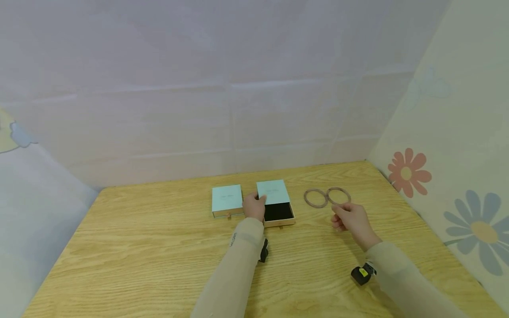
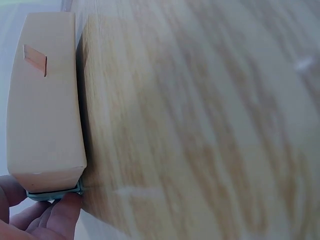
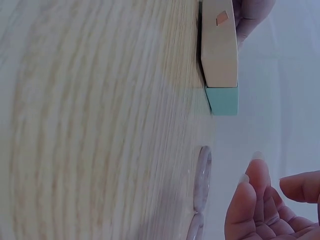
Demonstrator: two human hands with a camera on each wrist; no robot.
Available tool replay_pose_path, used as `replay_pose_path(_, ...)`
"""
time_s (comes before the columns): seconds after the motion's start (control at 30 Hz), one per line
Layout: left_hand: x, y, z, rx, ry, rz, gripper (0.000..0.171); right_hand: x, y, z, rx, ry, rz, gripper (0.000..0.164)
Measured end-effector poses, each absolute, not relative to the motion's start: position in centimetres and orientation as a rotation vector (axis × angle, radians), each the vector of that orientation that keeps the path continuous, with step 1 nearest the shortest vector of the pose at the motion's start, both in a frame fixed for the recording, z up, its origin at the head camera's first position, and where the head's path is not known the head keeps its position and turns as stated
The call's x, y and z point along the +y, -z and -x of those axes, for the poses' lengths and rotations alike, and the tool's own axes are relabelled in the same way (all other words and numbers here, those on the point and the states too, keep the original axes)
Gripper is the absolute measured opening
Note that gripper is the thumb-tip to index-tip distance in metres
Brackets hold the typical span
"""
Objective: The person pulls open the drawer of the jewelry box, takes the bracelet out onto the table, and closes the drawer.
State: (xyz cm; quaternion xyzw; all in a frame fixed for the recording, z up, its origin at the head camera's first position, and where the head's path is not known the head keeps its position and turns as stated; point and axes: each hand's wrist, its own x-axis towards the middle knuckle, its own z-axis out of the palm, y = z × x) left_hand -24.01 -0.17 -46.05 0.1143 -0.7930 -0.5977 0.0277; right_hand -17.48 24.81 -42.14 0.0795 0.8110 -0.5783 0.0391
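My left hand (image 1: 253, 206) grips the left edge of a pale blue drawer box (image 1: 274, 190), the thumb lying on its top. Its cream drawer (image 2: 47, 110) is pulled out towards me, showing a black lining (image 1: 278, 212). A small tab (image 2: 35, 59) sticks out of the drawer's front. To the right lie two pinkish bangles, the left bangle (image 1: 305, 198) and the right bangle (image 1: 350, 195), side by side. My right hand (image 1: 351, 221) hovers at the near side of the right bangle. In the right wrist view a gap shows between thumb and fingers (image 3: 241, 205), with nothing held.
A second pale blue box (image 1: 226, 198), closed, stands just left of my left hand. Everything sits on a wood-grain table (image 1: 151, 247). A pale sheet (image 1: 191, 110) hangs behind the table, and a flower-printed one (image 1: 457, 154) borders it on the right.
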Motion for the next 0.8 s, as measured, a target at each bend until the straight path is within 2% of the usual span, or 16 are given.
replay_pose_path(0.5, -0.1, 46.3, 24.1, -2.439, 1.838, -0.355, 0.039, 23.8, 42.4, 17.4, 2.474, 1.783, -0.279, 0.03)
replay_pose_path(0.8, -0.2, 45.8, 23.9, -2.441, 1.86, -0.376, 0.039, 22.9, 42.5, 17.2, 2.468, 1.803, -0.278, 0.032)
